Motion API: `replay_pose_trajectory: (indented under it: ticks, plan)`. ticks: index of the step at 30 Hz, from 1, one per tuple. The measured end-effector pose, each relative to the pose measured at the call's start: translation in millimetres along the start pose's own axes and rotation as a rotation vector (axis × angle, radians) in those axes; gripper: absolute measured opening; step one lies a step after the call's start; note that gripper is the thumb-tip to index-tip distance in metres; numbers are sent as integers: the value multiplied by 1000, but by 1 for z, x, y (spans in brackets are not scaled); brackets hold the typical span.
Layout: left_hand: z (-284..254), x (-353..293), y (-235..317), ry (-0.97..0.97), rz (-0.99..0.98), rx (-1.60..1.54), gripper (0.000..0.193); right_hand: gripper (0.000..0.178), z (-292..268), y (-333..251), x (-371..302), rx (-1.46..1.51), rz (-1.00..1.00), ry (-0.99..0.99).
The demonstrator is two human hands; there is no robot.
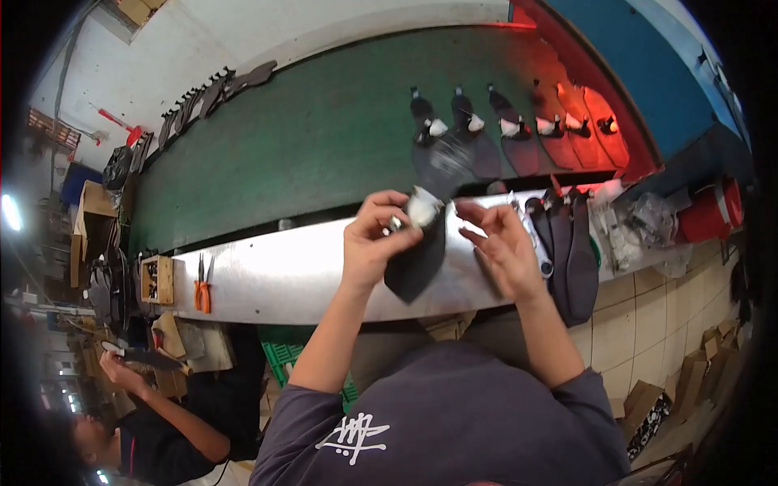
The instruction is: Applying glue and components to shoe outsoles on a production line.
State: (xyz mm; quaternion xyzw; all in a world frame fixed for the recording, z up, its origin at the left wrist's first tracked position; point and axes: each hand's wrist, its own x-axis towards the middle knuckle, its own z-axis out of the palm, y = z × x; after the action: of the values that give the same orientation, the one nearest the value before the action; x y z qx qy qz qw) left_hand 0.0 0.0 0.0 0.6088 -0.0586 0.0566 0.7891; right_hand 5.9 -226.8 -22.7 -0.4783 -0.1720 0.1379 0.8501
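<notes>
Dark piece (416, 267): over the near metal bench (300, 271), in front of the person, held tilted; white wad (422, 207) toward its far end; cannot tell whether the wad is fastened.
Left hand (374, 239): thumb and fingers clamped on the dark piece beside the wad; small shiny part at the grip, too small to name.
Right hand (506, 251): just right of the piece; fingers apart from the thumb, no load visible; fingertip contact with the piece unclear.
Belt row (519, 154): six dark pieces side by side on the green belt (308, 130), right half; each carries a white wad; my read, these are done.
Held one: judged part-way, since it has its wad but sits in the hand, not in the row.
Right stack (574, 259): several dark pieces overlapping at the bench's right, near edge overhung; probably what is left; wads there, cannot tell.
Far-left row (203, 101): more dark pieces along the belt's far-left edge; their stage is unclear.
Edges: bench is a narrow strip; near edge close to the lap, dark gap between bench and belt on the far side.
Room: widest green stretch is left of the belt row; bench runs free left to the orange pliers (203, 293) and wooden box (164, 279); right is tight, with stack, clear bag (653, 219) and red bucket (705, 212).
</notes>
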Motion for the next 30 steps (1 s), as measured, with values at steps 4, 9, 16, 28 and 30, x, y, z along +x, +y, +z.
replay_pose_trajectory:
  ticks: [4, 9, 16, 28, 30]
  plan:
    - [7, -60, 8, -163, -150, -212, 21, 44, 43, -25, 4, 259, 48, -87]
    - [2, -87, 14, -42, -271, -419, 23, 25, 58, -23, -13, 264, 26, -92]
    - [-17, -105, 2, 102, -303, -439, 33, 34, 72, -31, -46, -628, -60, -97]
    - [-16, -104, 6, 13, -206, -404, 32, 48, 76, -30, -58, -693, -14, -60]
    - [-15, -104, 4, 9, -189, -400, 32, 45, 77, -27, -58, -648, -38, -79]
